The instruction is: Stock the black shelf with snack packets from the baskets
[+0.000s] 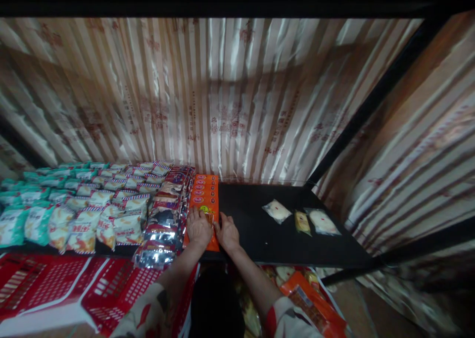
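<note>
An orange snack packet (205, 188) lies flat on the black shelf (243, 202), its long side running from front to back. My left hand (199, 227) rests on top of it with the fingers stretched out. Along the packet's right edge is my right hand (227, 234), fingers apart and touching or nearly touching that edge. Just left of the orange packet, and close against it, stands a row of dark red and silver packets (163, 217). The print under my left hand is partly hidden.
Rows of white snack bags (128, 224) and green-and-white bags (39, 224) fill the shelf's left. On the right lie a clear-wrapped white item (277, 211), a small yellow packet (302, 222) and another white packet (322, 221). Below are red baskets (115, 283) and orange packets (311, 303).
</note>
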Action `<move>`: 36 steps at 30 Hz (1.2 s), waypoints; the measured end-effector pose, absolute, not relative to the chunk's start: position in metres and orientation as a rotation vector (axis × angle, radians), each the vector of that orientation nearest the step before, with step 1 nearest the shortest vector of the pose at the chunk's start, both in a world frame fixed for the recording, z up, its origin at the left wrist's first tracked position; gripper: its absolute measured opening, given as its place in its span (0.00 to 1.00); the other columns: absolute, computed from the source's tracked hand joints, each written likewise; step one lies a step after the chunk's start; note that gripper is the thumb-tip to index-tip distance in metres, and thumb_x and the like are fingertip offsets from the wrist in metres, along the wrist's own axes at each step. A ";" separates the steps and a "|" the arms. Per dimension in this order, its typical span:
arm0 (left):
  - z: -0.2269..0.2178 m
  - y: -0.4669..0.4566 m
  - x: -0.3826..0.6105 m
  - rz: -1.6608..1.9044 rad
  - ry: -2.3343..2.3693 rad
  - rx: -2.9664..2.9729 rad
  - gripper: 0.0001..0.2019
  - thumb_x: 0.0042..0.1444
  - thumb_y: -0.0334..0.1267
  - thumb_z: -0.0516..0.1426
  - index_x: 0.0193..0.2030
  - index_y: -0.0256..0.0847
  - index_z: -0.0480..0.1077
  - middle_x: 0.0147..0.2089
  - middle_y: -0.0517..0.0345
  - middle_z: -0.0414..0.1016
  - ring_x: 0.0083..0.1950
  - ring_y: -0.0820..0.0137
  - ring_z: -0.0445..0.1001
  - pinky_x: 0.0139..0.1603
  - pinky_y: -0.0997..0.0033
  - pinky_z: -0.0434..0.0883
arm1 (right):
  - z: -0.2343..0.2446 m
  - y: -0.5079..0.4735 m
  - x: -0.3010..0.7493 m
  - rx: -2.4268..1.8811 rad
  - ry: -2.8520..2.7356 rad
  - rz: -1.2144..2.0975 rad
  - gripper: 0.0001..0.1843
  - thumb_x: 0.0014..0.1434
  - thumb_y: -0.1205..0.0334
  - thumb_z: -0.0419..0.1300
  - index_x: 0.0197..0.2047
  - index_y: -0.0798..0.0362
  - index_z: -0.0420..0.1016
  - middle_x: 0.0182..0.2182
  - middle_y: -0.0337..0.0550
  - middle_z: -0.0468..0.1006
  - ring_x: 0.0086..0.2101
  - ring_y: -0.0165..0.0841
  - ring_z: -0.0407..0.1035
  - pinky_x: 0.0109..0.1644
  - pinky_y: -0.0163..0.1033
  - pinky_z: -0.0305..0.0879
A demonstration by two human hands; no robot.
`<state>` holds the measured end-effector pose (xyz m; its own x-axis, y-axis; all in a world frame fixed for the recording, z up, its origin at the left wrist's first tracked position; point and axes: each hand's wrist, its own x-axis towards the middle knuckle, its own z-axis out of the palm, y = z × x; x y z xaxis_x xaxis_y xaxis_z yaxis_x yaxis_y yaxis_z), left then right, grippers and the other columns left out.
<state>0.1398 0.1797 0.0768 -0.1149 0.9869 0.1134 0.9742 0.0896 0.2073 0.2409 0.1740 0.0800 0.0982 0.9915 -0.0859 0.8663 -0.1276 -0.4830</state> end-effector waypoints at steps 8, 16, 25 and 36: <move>0.097 0.150 0.172 0.426 2.082 2.095 0.20 0.54 0.34 0.50 0.53 0.33 0.68 0.59 0.44 0.67 0.62 0.59 0.61 0.60 0.61 0.59 | 0.070 0.154 0.262 -1.928 -1.839 0.554 0.21 0.60 0.65 0.49 0.56 0.57 0.66 0.48 0.52 0.71 0.45 0.35 0.69 0.48 0.34 0.63; 0.085 0.106 0.210 0.466 1.841 2.158 0.16 0.58 0.33 0.47 0.49 0.38 0.69 0.51 0.51 0.72 0.56 0.65 0.65 0.57 0.68 0.62 | 0.060 0.105 0.310 -1.811 -1.863 0.569 0.19 0.60 0.68 0.48 0.52 0.54 0.71 0.44 0.48 0.73 0.42 0.32 0.68 0.48 0.34 0.63; 0.057 0.040 0.259 0.564 1.512 2.194 0.20 0.58 0.29 0.43 0.54 0.37 0.68 0.53 0.54 0.72 0.54 0.67 0.66 0.58 0.71 0.62 | 0.043 0.044 0.380 -1.853 -1.901 0.598 0.17 0.61 0.67 0.48 0.46 0.53 0.75 0.41 0.47 0.75 0.42 0.33 0.67 0.50 0.37 0.62; -0.005 -0.012 0.286 0.143 1.464 2.313 0.27 0.51 0.36 0.55 0.59 0.32 0.63 0.66 0.42 0.56 0.69 0.52 0.48 0.66 0.50 0.52 | 0.025 0.008 0.441 -1.900 -2.373 0.873 0.36 0.48 0.68 0.60 0.62 0.53 0.61 0.62 0.50 0.61 0.62 0.43 0.50 0.65 0.48 0.42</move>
<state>0.2856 -0.0122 -0.0046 0.4468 0.8860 -0.1238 0.8453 -0.3728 0.3828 0.4414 0.0079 0.0251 -0.2781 0.8954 -0.3476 0.9072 0.1259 -0.4014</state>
